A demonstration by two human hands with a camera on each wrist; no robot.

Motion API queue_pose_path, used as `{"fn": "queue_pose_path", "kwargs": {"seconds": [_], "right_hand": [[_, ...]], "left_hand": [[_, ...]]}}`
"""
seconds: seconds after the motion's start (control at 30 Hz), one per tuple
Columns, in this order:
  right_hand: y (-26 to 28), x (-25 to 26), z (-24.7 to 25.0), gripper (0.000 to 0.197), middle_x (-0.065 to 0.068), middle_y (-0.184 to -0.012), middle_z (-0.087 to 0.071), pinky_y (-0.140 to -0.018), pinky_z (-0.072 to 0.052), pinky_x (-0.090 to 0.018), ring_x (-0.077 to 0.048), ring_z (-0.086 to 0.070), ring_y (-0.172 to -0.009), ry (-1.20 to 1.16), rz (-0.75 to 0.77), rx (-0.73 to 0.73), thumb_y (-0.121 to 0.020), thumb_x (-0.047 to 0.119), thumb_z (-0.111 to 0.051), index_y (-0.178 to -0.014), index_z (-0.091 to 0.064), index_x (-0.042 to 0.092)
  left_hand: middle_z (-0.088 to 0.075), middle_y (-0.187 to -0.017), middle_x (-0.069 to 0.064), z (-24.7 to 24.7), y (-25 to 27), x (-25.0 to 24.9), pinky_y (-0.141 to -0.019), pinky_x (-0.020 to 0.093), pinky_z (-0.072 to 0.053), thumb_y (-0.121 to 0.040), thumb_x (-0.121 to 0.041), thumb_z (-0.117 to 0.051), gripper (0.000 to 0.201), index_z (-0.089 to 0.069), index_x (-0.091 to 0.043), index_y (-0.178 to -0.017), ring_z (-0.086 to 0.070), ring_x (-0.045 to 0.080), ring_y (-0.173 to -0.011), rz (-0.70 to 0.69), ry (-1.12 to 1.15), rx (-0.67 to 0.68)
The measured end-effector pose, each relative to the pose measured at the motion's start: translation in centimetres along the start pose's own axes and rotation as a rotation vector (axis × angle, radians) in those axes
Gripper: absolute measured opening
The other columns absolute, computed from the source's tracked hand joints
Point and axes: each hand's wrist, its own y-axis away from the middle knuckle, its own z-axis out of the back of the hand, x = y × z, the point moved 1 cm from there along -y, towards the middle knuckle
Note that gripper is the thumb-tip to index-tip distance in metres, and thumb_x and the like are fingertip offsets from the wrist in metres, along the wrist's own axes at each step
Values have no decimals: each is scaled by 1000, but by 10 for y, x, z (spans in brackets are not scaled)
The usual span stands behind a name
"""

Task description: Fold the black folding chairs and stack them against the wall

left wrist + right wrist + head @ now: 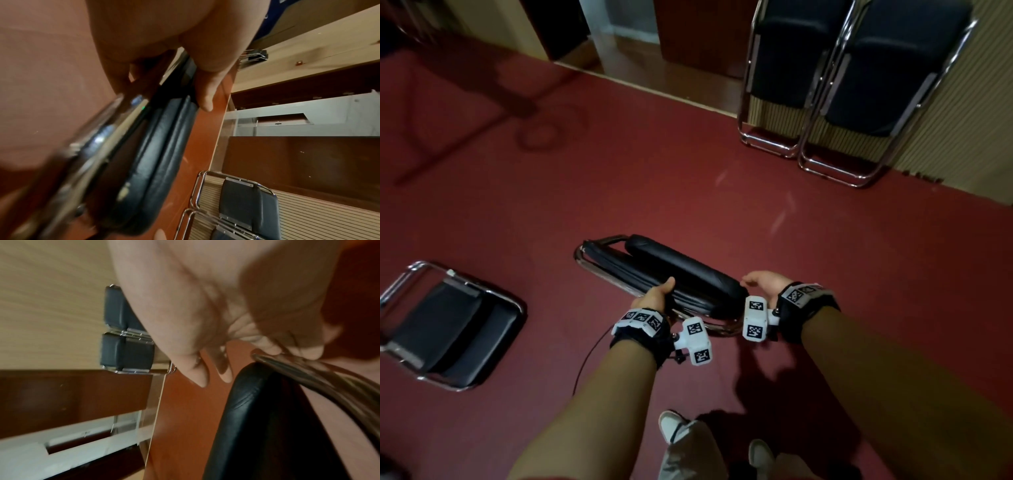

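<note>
Folded black chair (671,274), chrome tube frame, padded vinyl seat and back; carried edge-up above the red carpet (619,171)

Left hand (654,298) clenched round the near edge, fingers wrapped under and thumb (205,91) lying along the black padding; right hand (765,286) at the opposite end, fingers (298,347) curled onto the chrome tube (318,378); likely rigid and moderately heavy, the frame apt to swing open if held by the cushion alone; vinyl probably slick, so take hold on the tube at both ends; two folded chairs (859,78) already lean on the slatted wall (962,137), well apart from the carried one; one unfolded chair (448,325) stands on the floor to the left
</note>
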Motion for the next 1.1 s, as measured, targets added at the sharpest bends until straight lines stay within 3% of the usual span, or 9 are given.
{"fn": "queue_pose_path", "kwargs": {"seconds": [0.1,0.17,0.33,0.5,0.63,0.73,0.87,0.97,1.1], "right_hand": [[7,30,-42,21,-17,-104,-59,-63,-50,-37,-30,-60,-70,92,47,36,-95,24,-54,-115,-52,18],[13,51,-66,25,-15,-118,-57,-61,-49,-34,-31,-62,-82,104,129,20,-97,25,-54,-121,-54,20],[26,96,-134,13,-4,-103,-62,-66,-48,-32,-25,-64,-89,238,323,3,-97,22,-54,-109,-59,24],[23,130,-196,28,-5,-98,-62,-70,-48,-30,-22,-59,-82,502,457,39,-95,13,-57,-121,-56,23],[7,164,-233,41,-6,-101,-60,-54,-45,-16,-21,-59,-85,727,628,79,-91,6,-63,-130,-54,15],[-21,194,-254,57,-5,-116,-60,-81,-53,-28,-22,-62,-101,980,731,109,-83,9,-72,-135,-53,20],[-59,237,-281,75,-2,-151,-39,-114,-33,-33,-22,-37,-140,1377,993,74,-77,15,-74,-144,-45,27],[-81,268,-301,81,0,-162,-21,-122,-17,-41,-22,-12,-150,1577,1152,89,-77,22,-73,-149,-36,32],[-108,301,-323,94,5,-165,-6,-122,0,-50,-23,3,-152,1907,1127,182,-77,37,-77,-154,-22,39]], "left_hand": [[-70,-93,20,35,-15,-41,-40,29,-48,-77,-41,-83,57,-61,1,-110,-62,29,-57,-20,-91,-29],[-72,-95,21,58,-29,-63,-45,31,-50,-74,-43,-84,67,-61,3,-118,-65,31,-59,-31,-149,-43],[-73,-89,18,113,-64,-110,-81,48,-59,-70,-42,-87,69,-64,2,-118,-72,38,-77,-83,-259,-64],[-68,-88,15,136,-90,-144,-83,41,-56,-74,-25,-89,57,-60,1,-116,-67,32,-82,-141,-306,-36],[-71,-108,20,138,-109,-171,-92,41,-56,-69,-8,-90,68,-59,4,-128,-69,31,-92,-213,-322,-32],[-73,-108,17,137,-125,-198,-94,42,-56,-67,-5,-91,69,-62,1,-129,-71,30,-97,-252,-379,-32],[-69,-123,12,139,-141,-235,-97,33,-52,-71,-2,-88,70,-59,-4,-135,-66,24,-110,-323,-555,-27],[-68,-123,6,140,-147,-257,-91,24,-49,-72,7,-84,71,-59,-7,-137,-63,15,-109,-365,-667,22],[-69,-123,4,140,-151,-275,-91,20,-47,-70,4,-84,76,-58,-12,-139,-62,11,-110,-363,-830,44]]}}
